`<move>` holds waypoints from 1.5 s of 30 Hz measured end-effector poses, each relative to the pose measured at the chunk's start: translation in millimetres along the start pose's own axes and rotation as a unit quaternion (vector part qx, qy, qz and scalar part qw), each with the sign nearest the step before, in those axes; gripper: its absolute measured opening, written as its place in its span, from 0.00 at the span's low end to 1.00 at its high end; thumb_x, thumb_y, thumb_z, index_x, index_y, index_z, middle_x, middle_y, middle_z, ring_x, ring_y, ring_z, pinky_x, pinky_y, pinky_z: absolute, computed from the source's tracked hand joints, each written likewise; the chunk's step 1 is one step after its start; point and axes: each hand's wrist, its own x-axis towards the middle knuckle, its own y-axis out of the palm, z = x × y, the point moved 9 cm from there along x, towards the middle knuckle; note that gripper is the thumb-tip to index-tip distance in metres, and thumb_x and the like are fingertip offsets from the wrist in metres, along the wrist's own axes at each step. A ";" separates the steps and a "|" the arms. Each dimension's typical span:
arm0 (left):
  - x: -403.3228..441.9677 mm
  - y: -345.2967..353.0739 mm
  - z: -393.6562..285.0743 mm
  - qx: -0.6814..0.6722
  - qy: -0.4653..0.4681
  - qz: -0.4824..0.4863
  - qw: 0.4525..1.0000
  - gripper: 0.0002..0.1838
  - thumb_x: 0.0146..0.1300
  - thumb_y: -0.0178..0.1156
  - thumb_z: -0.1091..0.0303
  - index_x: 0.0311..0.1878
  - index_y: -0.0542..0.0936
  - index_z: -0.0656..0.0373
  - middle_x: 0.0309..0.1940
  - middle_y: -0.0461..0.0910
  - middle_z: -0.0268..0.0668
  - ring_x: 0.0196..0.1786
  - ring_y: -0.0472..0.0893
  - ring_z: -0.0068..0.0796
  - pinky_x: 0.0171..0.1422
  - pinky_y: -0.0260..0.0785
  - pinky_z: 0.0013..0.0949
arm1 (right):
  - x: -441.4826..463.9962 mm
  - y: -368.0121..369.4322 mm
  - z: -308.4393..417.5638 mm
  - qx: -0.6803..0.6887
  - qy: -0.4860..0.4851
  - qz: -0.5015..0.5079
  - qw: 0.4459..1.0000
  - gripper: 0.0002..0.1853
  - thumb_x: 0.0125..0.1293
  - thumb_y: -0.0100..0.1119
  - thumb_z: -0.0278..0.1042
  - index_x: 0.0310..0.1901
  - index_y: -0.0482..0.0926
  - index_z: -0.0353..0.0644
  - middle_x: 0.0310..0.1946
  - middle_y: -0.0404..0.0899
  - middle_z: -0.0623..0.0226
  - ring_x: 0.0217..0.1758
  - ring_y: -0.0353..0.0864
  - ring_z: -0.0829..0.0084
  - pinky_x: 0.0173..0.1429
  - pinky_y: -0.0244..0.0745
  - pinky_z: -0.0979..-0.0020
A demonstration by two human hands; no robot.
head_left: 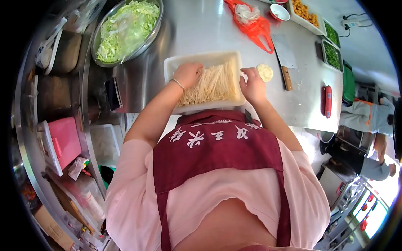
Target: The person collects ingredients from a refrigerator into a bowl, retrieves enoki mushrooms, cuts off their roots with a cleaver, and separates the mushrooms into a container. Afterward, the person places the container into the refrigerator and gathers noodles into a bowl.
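Observation:
A white rectangular tub (202,58) full of thin, pale, noodle-like strands (215,83) sits at the table edge before me. My left hand (189,75), with a bracelet at the wrist, reaches over the tub's left side. Its fingers are curled down into the strands, and the fingertips are partly hidden. By the tub's right rim is my right hand (253,85), its thumb and fingers apart; whether it touches the rim I cannot tell. Just beyond that hand lies a round pale-yellow piece (264,72) of food.
A cleaver (285,77) and a red-wrapped sausage (328,101) lie to the right. A metal bowl of shredded cabbage (130,27) stands at far left, a phone (113,94) below it. A red plastic bag (255,29) lies at the back. Other people (372,117) are at right.

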 end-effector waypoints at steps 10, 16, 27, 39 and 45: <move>-35.3 -18.5 -86.2 0.011 0.257 -0.041 0.965 0.22 0.54 0.56 0.69 0.55 0.76 0.52 0.57 0.73 0.41 0.60 0.70 0.45 0.65 0.61 0.42 | -14.3 55.1 -56.2 0.042 0.209 0.232 0.949 0.26 0.57 0.54 0.45 0.52 0.73 0.34 0.38 0.80 0.46 0.44 0.80 0.54 0.49 0.74 0.62; -38.8 -9.4 -77.7 0.115 0.184 0.015 0.976 0.18 0.56 0.58 0.63 0.52 0.78 0.52 0.54 0.77 0.34 0.59 0.71 0.44 0.64 0.60 0.44 | -58.4 49.0 -61.7 0.045 0.247 0.197 0.948 0.24 0.55 0.55 0.45 0.47 0.74 0.33 0.36 0.80 0.47 0.41 0.80 0.53 0.47 0.73 0.62; -62.4 -37.7 -152.5 -0.258 0.187 -0.009 0.948 0.07 0.55 0.59 0.71 0.37 0.78 0.59 0.30 0.78 0.37 0.41 0.78 0.38 0.49 0.69 0.38 | -193.9 -17.8 -85.4 0.250 0.357 -0.048 0.899 0.17 0.56 0.56 0.33 0.44 0.75 0.31 0.30 0.81 0.55 0.32 0.79 0.69 0.39 0.73 0.69; -176.3 129.9 -409.1 -0.414 0.210 0.431 0.774 0.16 0.62 0.53 0.80 0.54 0.68 0.64 0.42 0.77 0.40 0.46 0.79 0.28 0.50 0.72 0.29 | -497.5 -136.1 -91.4 0.346 0.465 -0.299 0.758 0.14 0.60 0.56 0.28 0.46 0.73 0.31 0.31 0.81 0.61 0.31 0.79 0.77 0.34 0.73 0.75; -302.4 197.1 -559.7 -0.328 0.285 0.525 0.732 0.10 0.63 0.53 0.80 0.47 0.75 0.65 0.39 0.78 0.37 0.47 0.79 0.26 0.53 0.71 0.26 | -706.8 -183.4 -72.6 0.319 0.473 -0.477 0.669 0.13 0.58 0.57 0.28 0.43 0.74 0.32 0.30 0.81 0.61 0.29 0.78 0.77 0.33 0.73 0.75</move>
